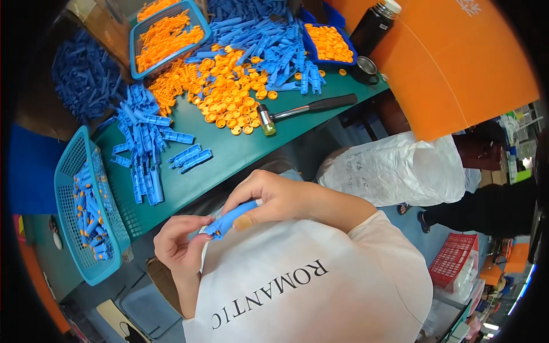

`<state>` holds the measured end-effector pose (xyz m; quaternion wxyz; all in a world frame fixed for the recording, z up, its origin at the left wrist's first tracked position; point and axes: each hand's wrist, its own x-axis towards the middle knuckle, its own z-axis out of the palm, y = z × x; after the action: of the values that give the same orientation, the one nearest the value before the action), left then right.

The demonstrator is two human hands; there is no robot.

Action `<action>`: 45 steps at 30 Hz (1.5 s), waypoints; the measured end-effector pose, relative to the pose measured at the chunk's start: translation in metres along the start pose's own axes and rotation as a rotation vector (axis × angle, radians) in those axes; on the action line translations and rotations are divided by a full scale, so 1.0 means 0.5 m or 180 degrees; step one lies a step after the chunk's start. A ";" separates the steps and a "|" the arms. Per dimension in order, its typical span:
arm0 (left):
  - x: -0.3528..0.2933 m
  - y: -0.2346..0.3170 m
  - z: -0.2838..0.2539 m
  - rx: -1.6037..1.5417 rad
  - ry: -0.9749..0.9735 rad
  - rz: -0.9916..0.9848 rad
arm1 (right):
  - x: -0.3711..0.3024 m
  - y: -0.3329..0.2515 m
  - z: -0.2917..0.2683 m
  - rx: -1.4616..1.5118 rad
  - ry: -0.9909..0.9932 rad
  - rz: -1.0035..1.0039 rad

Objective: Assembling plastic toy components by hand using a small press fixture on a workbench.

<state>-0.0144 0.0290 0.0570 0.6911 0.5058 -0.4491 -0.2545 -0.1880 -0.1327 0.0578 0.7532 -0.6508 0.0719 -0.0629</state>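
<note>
Close to my chest, past the table's front edge, I hold a blue tube-shaped plastic part [231, 217] with both hands. My right hand [267, 197] wraps the upper right length, its thumb lying along the side. At the lower left end, the fingertips of my left hand [178, 240] pinch the part, where a speck of orange shows. Its inside is hidden. Nearest on the table lie a few loose blue half-shells [190, 158], with a pile of blue half-shells [146, 137] to their left. Beyond them spread round orange caps [229, 100] and orange spiral pieces [168, 86].
A mallet [317, 105] lies near the green table's [229, 166] front edge. On the left, a blue basket [116, 226] holds blue-and-orange parts. Behind are a bin [137, 63] of orange pieces, a blue tray [313, 56] of caps and a black bottle [372, 28].
</note>
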 end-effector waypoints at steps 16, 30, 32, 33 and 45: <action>0.028 -0.005 -0.004 0.1859 -0.0727 0.2336 | -0.005 -0.025 0.031 -0.1336 0.0472 -0.1186; 0.038 0.039 0.020 0.1794 -0.0847 0.1171 | -0.008 -0.035 0.027 -0.1983 0.1069 -0.2216; 0.035 0.025 0.025 0.1835 -0.0708 0.1417 | -0.005 -0.023 0.028 -0.2092 0.1134 -0.2337; 0.032 0.017 0.026 0.1892 -0.0647 0.1408 | -0.002 -0.016 0.029 -0.2115 0.1207 -0.2340; 0.034 -0.036 -0.005 0.1840 -0.0834 0.0077 | 0.028 0.014 -0.033 -0.1903 0.2157 -0.1074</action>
<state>-0.0025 0.0102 0.0463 0.4581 0.6388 -0.5940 -0.1711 -0.1773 -0.1502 0.0481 0.4466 -0.7842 0.2216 -0.3693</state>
